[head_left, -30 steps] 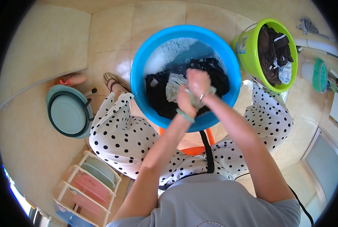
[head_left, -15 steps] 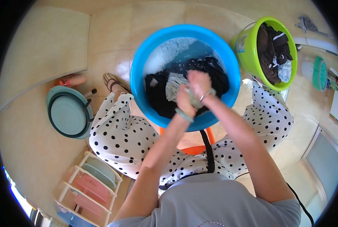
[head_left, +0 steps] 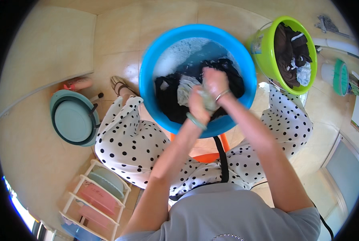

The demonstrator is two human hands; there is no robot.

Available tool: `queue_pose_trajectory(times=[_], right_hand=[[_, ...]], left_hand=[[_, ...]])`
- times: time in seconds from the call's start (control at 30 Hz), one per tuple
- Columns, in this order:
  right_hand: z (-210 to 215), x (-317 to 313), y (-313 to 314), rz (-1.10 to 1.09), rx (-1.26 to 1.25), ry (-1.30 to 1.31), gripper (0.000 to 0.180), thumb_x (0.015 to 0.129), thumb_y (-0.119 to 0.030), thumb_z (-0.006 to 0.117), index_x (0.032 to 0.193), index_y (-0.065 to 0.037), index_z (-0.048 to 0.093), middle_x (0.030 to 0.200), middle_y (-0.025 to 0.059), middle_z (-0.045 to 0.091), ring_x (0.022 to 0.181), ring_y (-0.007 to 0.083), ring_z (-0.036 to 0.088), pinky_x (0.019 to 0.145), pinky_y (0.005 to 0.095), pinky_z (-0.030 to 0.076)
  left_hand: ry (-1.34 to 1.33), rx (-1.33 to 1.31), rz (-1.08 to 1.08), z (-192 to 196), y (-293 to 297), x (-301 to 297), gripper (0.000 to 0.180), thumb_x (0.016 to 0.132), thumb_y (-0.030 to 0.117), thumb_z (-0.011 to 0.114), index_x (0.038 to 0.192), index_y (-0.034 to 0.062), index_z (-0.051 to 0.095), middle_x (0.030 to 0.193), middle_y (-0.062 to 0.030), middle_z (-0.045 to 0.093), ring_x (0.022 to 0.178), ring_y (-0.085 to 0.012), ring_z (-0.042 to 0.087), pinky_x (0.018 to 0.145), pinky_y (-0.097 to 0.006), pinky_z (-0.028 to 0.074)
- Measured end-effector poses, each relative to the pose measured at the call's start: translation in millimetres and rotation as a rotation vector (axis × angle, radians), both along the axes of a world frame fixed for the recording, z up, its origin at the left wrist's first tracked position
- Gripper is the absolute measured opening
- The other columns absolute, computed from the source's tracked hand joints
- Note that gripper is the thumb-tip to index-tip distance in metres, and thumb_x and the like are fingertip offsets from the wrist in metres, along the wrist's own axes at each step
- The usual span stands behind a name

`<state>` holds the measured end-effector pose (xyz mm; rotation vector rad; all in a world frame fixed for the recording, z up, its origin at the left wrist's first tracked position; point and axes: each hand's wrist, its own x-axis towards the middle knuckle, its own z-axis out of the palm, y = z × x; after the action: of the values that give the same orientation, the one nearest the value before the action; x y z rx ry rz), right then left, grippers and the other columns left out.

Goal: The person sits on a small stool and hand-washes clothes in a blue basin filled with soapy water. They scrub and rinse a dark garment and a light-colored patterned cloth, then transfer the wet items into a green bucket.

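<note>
- I have my left hand (head_left: pixel 197 104) gripping a pale cloth (head_left: pixel 185 90), its fingers closed around it.
- My right hand (head_left: pixel 216 82) bunches against the same pale cloth, fingers curled in, slightly blurred.
- That cloth lies over dark clothes (head_left: pixel 168 102) inside the blue basin (head_left: pixel 147 76), with sudsy water (head_left: pixel 175 56) beyond them.

Left hand (head_left: pixel 197 105), right hand (head_left: pixel 216 83): we count two. Pale green bangle (head_left: pixel 196 121), silvery bangle (head_left: pixel 222 95): two wrist pieces. Large blue basin (head_left: pixel 145 80): one. Lime-green bucket (head_left: pixel 262 56): one. Pale cloth (head_left: pixel 186 89): we make it one. Dark laundry (head_left: pixel 172 105) in the basin: pieces overlap, we cannot total it. We also log one strapped sandal (head_left: pixel 117 83), one orange stool (head_left: pixel 206 158), one white rack (head_left: pixel 93 208), one pair of polka-dot trousers (head_left: pixel 131 148).
</note>
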<state>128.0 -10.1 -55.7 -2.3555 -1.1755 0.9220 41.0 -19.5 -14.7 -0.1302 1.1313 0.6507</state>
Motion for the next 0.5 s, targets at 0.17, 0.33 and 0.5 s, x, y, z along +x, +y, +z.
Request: queue_pose_trajectory(times=[0.17,0.33,0.5], right_hand=[[-1.8,58.6,-26.4,-0.370,0.065,1.032,0.034,0.090,-0.039,0.059,0.091,-0.006,0.064,0.082,0.0034,0.061,0.074,0.0108,0.055,0.073,0.0300,0.046],[26.0,66.7,-44.0,0.109,0.194,0.634,0.036,0.077,-0.008,0.065,0.111,-0.002,0.056,0.098,0.0052,0.058,0.086,0.0122,0.056,0.079,0.0261,0.046],[87.6,-18.9,-37.1,0.312,0.577,0.494,0.057,0.071,0.005,0.057,0.125,-0.011,0.047,0.112,0.0163,0.054,0.097,0.0321,0.056,0.087,0.0358,0.047]], left_hand=[[-0.080,-0.067,-0.056,-25.5,32.7,-30.4,0.033,0.094,0.039,0.048,0.102,0.0081,0.058,0.094,-0.0081,0.063,0.094,-0.0279,0.060,0.090,-0.041,0.047],[-0.332,-0.020,-0.039,-30.0,64.1,-49.9,0.052,0.092,0.057,0.045,0.110,0.0087,0.055,0.114,-0.0121,0.058,0.112,-0.0301,0.053,0.096,-0.047,0.042],[-0.141,0.059,-0.144,-67.2,61.8,-58.0,0.033,0.087,0.024,0.067,0.114,0.0118,0.053,0.102,-0.0056,0.060,0.086,-0.0185,0.060,0.075,-0.034,0.051]])
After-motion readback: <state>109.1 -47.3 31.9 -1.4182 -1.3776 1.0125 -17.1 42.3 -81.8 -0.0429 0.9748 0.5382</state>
